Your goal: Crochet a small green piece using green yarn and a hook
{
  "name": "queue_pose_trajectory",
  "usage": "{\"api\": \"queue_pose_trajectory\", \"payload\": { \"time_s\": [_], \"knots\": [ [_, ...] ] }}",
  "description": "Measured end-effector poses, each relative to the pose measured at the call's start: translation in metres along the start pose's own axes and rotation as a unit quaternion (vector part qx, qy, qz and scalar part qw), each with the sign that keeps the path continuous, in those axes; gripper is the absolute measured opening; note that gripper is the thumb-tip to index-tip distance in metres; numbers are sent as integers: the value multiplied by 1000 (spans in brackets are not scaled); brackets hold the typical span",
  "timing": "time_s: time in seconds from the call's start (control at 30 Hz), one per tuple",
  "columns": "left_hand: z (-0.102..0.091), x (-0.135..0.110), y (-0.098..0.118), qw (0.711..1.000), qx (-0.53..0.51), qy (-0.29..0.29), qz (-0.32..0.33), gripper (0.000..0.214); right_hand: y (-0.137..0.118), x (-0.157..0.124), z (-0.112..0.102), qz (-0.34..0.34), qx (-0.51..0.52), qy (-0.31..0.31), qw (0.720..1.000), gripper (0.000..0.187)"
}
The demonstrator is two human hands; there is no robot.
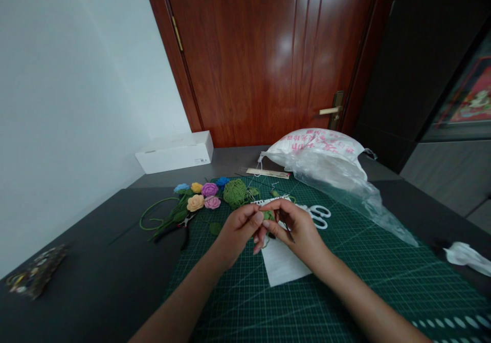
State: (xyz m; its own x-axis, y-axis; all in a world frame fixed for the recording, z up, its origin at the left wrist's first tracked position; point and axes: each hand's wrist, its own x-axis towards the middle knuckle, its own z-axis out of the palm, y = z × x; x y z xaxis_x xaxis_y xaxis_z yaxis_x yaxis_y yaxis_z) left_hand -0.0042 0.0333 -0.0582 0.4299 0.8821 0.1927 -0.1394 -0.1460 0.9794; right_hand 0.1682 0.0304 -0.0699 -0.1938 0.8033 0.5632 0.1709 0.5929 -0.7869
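Over the green cutting mat, my left hand (241, 229) pinches a small piece of green crochet work (267, 215) between thumb and fingers. My right hand (295, 224) grips the same piece from the other side, its fingertips close to the left ones. A thin dark shaft (290, 233) sticks out below the right palm; its kind is hard to make out. Below the hands lies a white sheet of paper (284, 266). White-handled scissors (320, 216) rest just beyond the right hand. Behind the left hand sits a ball of green yarn (235, 193).
Crocheted flowers (203, 197) on green stems and black-handled pliers (185, 225) lie left. A ruler (268, 173), a white box (176, 151) and a plastic-wrapped white bag (322, 151) are at the back. A patterned pouch (36, 271) lies far left, crumpled white material (466, 257) far right.
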Motion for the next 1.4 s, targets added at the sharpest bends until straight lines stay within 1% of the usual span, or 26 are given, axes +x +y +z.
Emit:
{"api": "queue_pose_trajectory", "payload": {
  "time_s": [0.2, 0.37, 0.5, 0.6, 0.73, 0.83, 0.93, 0.97, 1.03, 1.1, 1.17, 1.3, 1.4],
  "knots": [
    [3, -2, -2, 998, -54, 14, -1, 34, 2, -2, 2, -3, 9, -1, 1000, 16],
    [4, 0, -2, 996, -94, 6, -7, 32, 3, -2, 3, -16, -9, 21, 1000, 16],
    [3, 2, 0, 992, -125, 2, -10, 33, 1, -1, 1, -18, -26, 38, 999, 11],
    [4, 1, 3, 990, -142, 1, -23, 32, -1, -1, -1, -39, -53, 54, 996, 5],
    [5, 1, 5, 987, -157, 3, -40, 31, -4, -2, -3, -82, -116, 75, 987, 16],
    [7, 1, 4, 985, -164, 7, -49, 31, -7, -4, -2, -93, -152, 90, 980, 17],
    [10, 3, 1, 983, -173, 12, -55, 34, -9, -4, 1, -97, -162, 100, 977, 17],
    [11, 3, 0, 983, -176, 12, -58, 36, -9, -4, 2, -91, -155, 105, 978, 17],
    [11, 4, -2, 981, -183, 11, -60, 38, -7, -4, 2, -50, -113, 105, 987, 17],
    [10, 4, -3, 981, -188, 13, -56, 35, -4, -3, 2, 5, -58, 89, 994, 19],
    [8, 5, -3, 980, -192, 20, -48, 29, -2, -2, 3, 36, -16, 63, 997, 23],
    [4, 5, -1, 979, -197, 32, -35, 28, -1, -2, 8, 35, 14, 38, 999, 28],
    [3, 5, 1, 980, -193, 24, -33, 30, -2, -3, 8, 40, 9, 45, 998, 27]
  ]
}}
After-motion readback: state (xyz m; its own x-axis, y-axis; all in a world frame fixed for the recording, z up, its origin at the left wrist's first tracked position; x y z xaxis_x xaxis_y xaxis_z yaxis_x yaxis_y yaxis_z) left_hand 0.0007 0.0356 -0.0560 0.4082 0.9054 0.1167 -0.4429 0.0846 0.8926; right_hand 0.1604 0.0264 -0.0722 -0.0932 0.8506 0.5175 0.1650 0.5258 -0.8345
